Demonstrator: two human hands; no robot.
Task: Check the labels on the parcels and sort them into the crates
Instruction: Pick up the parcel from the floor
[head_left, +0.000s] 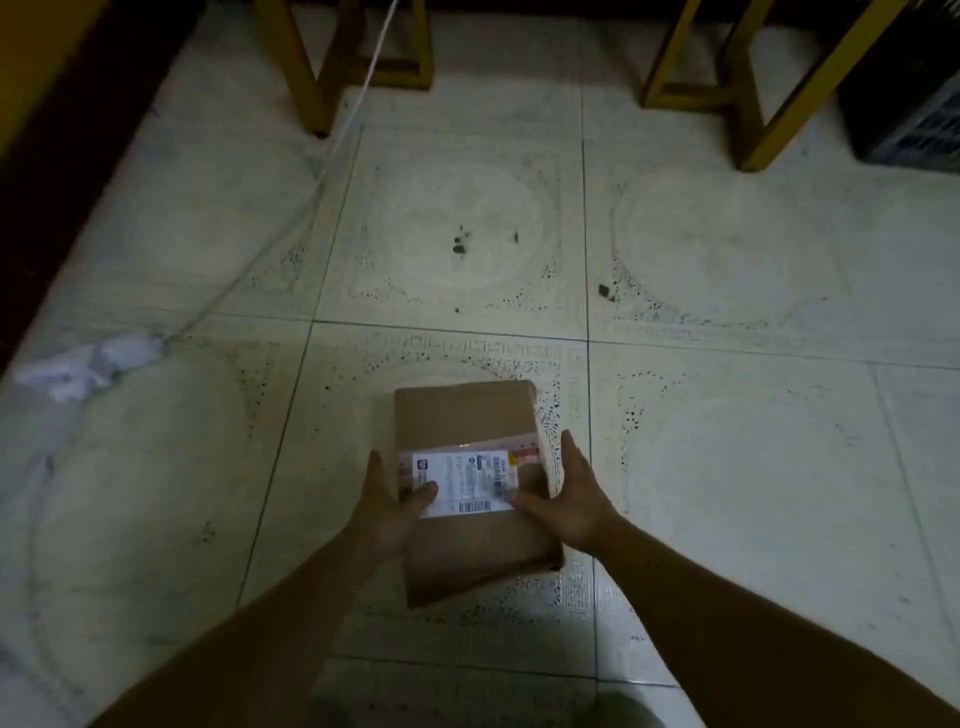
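Observation:
A brown cardboard parcel (467, 415) is held a little above the tiled floor, low in the middle of the view. A white shipping label (462, 480) with barcodes is stuck across its top. My left hand (387, 506) grips the parcel's left side, thumb lying on the label. My right hand (569, 499) grips the right side, fingers stretched along the edge and thumb on the label's right end. A dark crate (906, 104) stands at the far right, partly cut off by the frame.
Yellow wooden furniture legs (306, 62) stand at the top left, and more of the same legs (748, 98) at the top right. A white cable (332, 150) runs across the floor to a crumpled white bundle (88, 364) at the left. Small dark specks (460, 244) lie on the tiles.

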